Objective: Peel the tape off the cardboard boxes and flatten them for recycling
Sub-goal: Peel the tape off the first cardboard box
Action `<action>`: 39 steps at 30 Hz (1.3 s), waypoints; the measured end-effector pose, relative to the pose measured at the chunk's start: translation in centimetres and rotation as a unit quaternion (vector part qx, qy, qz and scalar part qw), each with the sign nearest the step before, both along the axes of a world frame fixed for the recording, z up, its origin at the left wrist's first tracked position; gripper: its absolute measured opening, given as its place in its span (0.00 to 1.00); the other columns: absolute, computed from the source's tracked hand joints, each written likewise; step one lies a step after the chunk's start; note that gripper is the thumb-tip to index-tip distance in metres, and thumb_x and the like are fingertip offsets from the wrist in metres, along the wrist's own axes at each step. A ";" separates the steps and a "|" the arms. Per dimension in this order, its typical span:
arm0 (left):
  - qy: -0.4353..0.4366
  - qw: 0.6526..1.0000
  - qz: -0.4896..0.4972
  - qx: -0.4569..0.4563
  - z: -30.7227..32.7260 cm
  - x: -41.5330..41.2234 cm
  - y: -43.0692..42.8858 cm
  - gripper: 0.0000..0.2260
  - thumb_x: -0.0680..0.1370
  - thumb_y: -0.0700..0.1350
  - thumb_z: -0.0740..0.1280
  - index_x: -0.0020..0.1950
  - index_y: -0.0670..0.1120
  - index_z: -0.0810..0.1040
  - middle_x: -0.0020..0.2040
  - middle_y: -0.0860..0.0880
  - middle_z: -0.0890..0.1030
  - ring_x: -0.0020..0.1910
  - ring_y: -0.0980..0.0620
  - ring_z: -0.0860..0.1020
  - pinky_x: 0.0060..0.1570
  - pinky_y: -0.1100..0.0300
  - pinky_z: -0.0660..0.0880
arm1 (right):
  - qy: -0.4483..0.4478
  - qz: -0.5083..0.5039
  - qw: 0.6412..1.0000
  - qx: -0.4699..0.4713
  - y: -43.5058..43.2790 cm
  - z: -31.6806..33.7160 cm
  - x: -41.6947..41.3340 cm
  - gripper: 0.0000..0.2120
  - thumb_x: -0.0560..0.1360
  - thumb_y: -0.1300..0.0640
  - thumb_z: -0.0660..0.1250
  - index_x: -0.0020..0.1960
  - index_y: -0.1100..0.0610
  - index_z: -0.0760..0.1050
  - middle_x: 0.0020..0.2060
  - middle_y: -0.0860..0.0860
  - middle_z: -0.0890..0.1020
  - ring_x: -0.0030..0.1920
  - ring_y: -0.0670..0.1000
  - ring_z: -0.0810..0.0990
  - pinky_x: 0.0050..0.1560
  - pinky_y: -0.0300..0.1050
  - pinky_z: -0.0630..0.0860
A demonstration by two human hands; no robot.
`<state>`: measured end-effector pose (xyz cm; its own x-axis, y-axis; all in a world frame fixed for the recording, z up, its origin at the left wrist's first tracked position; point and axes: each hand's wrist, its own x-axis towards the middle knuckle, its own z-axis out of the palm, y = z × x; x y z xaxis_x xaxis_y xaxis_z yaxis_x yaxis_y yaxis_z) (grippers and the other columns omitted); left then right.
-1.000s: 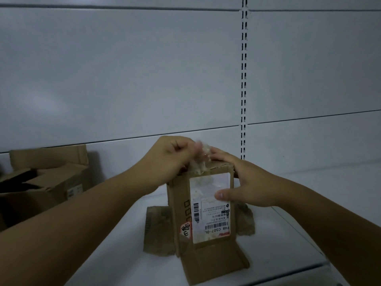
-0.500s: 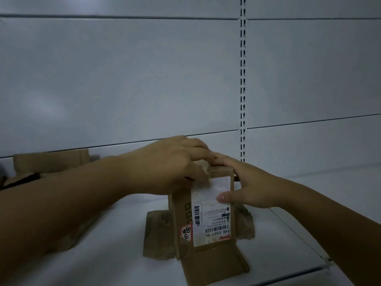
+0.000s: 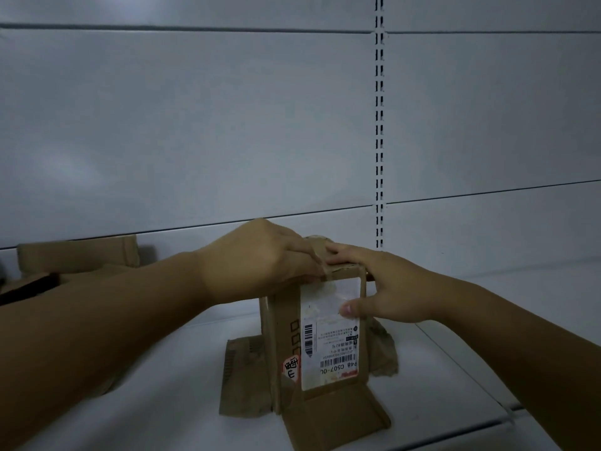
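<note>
A small cardboard box (image 3: 284,323) stands upright on the white shelf, its white shipping label (image 3: 328,340) facing me and its bottom flaps splayed flat around it. My left hand (image 3: 260,258) lies over the box's top left, fingers and thumb curled round the top edge. A wrinkled strip of tape (image 3: 320,250) shows between my two hands on the top. My right hand (image 3: 390,294) holds the right side, with the thumb pressed on the label and the fingers over the top.
Another open cardboard box (image 3: 78,255) sits at the far left, partly behind my left forearm. The shelf (image 3: 471,369) has a front edge at the lower right. A grey back panel with a slotted upright (image 3: 379,125) rises right behind the box.
My left hand, which was pinching tape above the box, has come down and now covers the top edge. My right hand has kept its hold on the side.
</note>
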<state>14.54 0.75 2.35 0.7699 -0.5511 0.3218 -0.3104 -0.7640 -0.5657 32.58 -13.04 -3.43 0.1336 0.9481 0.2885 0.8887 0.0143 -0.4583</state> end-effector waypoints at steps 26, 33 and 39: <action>-0.201 0.971 0.111 -0.059 -2.0 -0.8 -3.5 0.11 0.73 0.56 0.64 0.43 0.51 0.80 0.46 0.51 0.79 0.50 0.50 0.73 0.50 0.53 0.63 | -0.055 -0.025 0.998 0.019 0.2 0.0 -0.8 0.31 0.69 0.42 0.72 0.67 0.39 0.62 0.62 0.39 0.72 0.57 0.44 0.74 0.56 0.47 0.75; -0.200 0.874 0.280 -0.344 -8.8 -2.3 -2.7 0.12 0.70 0.61 0.67 0.43 0.54 0.78 0.36 0.57 0.80 0.32 0.57 0.78 0.31 0.64 0.72 | -0.169 -0.112 0.974 0.099 -0.5 -0.9 -2.8 0.31 0.66 0.33 0.66 0.65 0.45 0.68 0.61 0.43 0.70 0.53 0.46 0.74 0.51 0.44 0.75; -0.234 0.776 0.243 -0.532 -9.1 -1.9 -2.7 0.11 0.67 0.60 0.71 0.39 0.56 0.73 0.32 0.57 0.77 0.34 0.60 0.76 0.34 0.63 0.75 | -0.251 -0.123 0.954 0.110 -0.5 -0.1 -5.5 0.29 0.66 0.31 0.56 0.64 0.41 0.71 0.53 0.42 0.72 0.49 0.45 0.74 0.45 0.40 0.72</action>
<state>12.61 -1.98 -6.74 0.4646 0.5378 0.7035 0.2095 -0.8386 0.5028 27.11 -13.50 -3.53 0.1367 0.8156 0.5622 0.9843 -0.1757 0.0157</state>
